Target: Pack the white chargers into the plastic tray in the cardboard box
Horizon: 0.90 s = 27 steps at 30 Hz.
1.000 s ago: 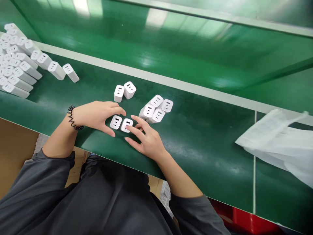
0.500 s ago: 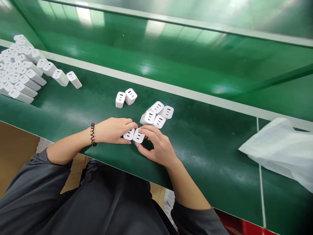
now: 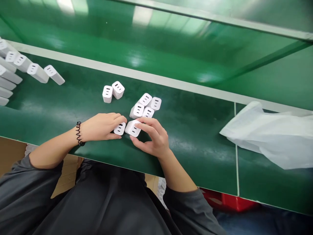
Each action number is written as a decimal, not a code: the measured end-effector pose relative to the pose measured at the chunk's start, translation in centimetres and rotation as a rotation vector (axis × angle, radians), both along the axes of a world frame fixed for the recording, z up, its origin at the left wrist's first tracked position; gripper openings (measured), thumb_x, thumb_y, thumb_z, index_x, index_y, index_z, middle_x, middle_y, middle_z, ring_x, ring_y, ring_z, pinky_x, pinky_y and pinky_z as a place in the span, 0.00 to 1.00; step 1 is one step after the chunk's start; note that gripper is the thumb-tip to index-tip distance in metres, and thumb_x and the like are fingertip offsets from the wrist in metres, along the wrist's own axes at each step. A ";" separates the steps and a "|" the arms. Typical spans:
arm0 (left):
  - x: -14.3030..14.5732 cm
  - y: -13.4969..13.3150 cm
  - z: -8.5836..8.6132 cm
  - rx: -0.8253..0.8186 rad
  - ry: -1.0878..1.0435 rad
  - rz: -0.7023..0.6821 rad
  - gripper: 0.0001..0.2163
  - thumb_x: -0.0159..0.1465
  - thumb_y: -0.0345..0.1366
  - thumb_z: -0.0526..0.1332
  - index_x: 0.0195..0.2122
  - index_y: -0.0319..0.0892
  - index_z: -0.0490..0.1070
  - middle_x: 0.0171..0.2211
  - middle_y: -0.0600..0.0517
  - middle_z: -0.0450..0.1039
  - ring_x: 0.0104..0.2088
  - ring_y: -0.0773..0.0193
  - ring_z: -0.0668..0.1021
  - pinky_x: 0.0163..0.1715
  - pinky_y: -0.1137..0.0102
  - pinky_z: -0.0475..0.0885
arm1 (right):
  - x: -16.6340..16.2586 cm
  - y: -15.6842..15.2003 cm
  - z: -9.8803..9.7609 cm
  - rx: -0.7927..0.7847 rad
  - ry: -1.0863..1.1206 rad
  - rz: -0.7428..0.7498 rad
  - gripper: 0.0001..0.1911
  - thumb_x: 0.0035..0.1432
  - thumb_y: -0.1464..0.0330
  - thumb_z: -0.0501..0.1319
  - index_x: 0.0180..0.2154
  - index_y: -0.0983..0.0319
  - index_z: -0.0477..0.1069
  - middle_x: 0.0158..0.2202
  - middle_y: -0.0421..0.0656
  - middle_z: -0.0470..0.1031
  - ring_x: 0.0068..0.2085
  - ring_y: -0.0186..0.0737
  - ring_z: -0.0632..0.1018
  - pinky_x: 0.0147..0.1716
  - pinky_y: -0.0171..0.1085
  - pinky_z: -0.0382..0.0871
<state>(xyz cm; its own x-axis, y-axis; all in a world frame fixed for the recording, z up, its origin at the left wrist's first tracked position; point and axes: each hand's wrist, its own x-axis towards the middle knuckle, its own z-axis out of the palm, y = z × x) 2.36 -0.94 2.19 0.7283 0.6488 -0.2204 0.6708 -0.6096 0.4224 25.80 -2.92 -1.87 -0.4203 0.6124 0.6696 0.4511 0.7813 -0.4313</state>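
Observation:
My left hand point(image 3: 104, 126) is closed on a white charger point(image 3: 119, 128), its slotted face turned up toward me. Just right of it, my right hand point(image 3: 153, 137) grips a second white charger point(image 3: 134, 129) between thumb and fingers. A narrow gap separates these two. Beyond my right hand, several white chargers stand in a tight cluster point(image 3: 146, 105) on the green table point(image 3: 195, 153). Farther back and to the left, a pair of chargers point(image 3: 107, 93) stands side by side.
At the far left lie many more white chargers point(image 3: 36, 72) in a pile, partly cut off by the frame. A translucent white plastic bag point(image 3: 271, 137) rests on the right. Behind the table rises a shiny green panel point(image 3: 156, 49). Below the table edge is a red bin point(image 3: 239, 201).
The two held chargers touched before; now they stand slightly apart, the right one tilted. The view has shifted right, so everything sits farther left in the picture.

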 end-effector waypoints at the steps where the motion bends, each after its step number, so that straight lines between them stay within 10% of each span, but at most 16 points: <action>1: 0.0 0.0 0.0 -0.003 0.010 -0.003 0.15 0.67 0.41 0.63 0.49 0.42 0.63 0.44 0.50 0.72 0.42 0.61 0.77 0.33 0.71 0.67 | 0.0 0.0 0.0 0.004 -0.003 -0.002 0.21 0.55 0.71 0.67 0.50 0.54 0.66 0.44 0.45 0.76 0.40 0.41 0.81 0.31 0.38 0.80; 27: -0.1 0.2 0.2 -0.005 0.040 -0.047 0.15 0.67 0.42 0.61 0.49 0.41 0.63 0.46 0.48 0.72 0.43 0.60 0.76 0.34 0.70 0.67 | 0.2 0.0 0.1 -0.127 -0.056 0.110 0.19 0.56 0.71 0.64 0.49 0.56 0.65 0.44 0.45 0.78 0.44 0.43 0.82 0.36 0.39 0.80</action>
